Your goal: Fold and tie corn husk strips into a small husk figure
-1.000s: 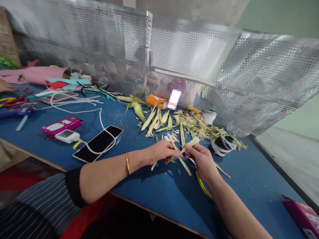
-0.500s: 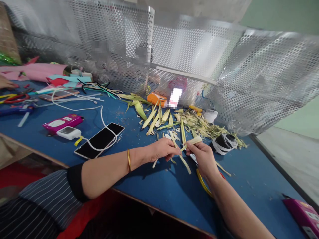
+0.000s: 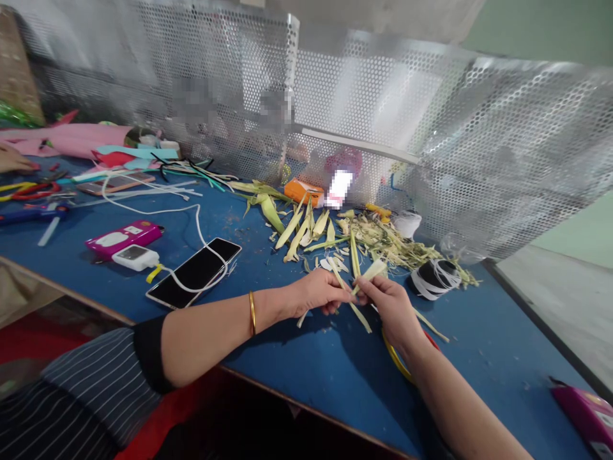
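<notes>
My left hand (image 3: 316,295) is closed, pinching pale corn husk strips (image 3: 361,317) that cross at its fingertips. Close beside it, my right hand (image 3: 389,308) grips the wider end of a husk piece (image 3: 375,269) between thumb and fingers. The fingertips of both hands nearly meet over the table. Partly hidden under my right wrist are scissors (image 3: 396,359) with yellow and red handles. Husk leaves (image 3: 290,230) and a heap of shredded husk (image 3: 383,239) lie just beyond my hands.
On the blue table (image 3: 306,370), a black spool wound with white cord (image 3: 437,279) stands right of my hands. A dark phone (image 3: 194,273), white cable and purple device (image 3: 125,241) lie left. A perforated metal screen (image 3: 354,96) borders the back. Another person's hand (image 3: 14,160) shows far left.
My hands have drawn slightly closer together at the crossing strips. The husk in my right hand has turned to point more upward. The whole view has shifted a little.
</notes>
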A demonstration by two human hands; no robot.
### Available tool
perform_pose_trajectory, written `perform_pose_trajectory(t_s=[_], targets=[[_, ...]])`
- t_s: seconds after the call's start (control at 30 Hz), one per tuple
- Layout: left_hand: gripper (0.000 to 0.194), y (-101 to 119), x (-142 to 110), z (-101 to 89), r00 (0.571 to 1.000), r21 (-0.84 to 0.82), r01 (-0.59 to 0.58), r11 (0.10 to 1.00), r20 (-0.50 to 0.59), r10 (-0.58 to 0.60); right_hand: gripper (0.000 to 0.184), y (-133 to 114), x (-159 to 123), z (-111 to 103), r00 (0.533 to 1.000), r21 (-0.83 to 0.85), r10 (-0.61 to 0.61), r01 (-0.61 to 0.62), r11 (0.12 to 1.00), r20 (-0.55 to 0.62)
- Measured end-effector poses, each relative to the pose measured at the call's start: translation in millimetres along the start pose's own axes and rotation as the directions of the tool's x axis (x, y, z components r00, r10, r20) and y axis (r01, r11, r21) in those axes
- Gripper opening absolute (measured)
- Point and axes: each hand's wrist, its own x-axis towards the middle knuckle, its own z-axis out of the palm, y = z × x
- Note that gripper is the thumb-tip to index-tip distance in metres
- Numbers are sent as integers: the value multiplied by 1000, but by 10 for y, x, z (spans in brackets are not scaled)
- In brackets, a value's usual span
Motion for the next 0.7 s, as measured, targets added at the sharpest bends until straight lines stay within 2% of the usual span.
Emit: perform_pose_trajectory(t_s=[0.1, 0.27, 0.4, 0.7], targets=[[18, 3, 5, 15, 1000, -1, 10, 1000, -10, -10, 38, 2, -2, -10, 997, 41, -9, 13, 999, -78], [12, 50, 10, 6, 998, -5, 13, 1000, -56, -13, 36, 43, 2, -38, 993, 11, -26, 27, 1000, -119], [11, 83, 0, -1, 996, -25, 21, 999, -90, -23, 38, 42, 9, -50, 991, -32, -48, 44, 998, -123], [15, 39, 15, -22, 996, -16, 9, 1000, -87, -10, 39, 73, 13, -59, 992, -80, -48, 39, 996, -116]])
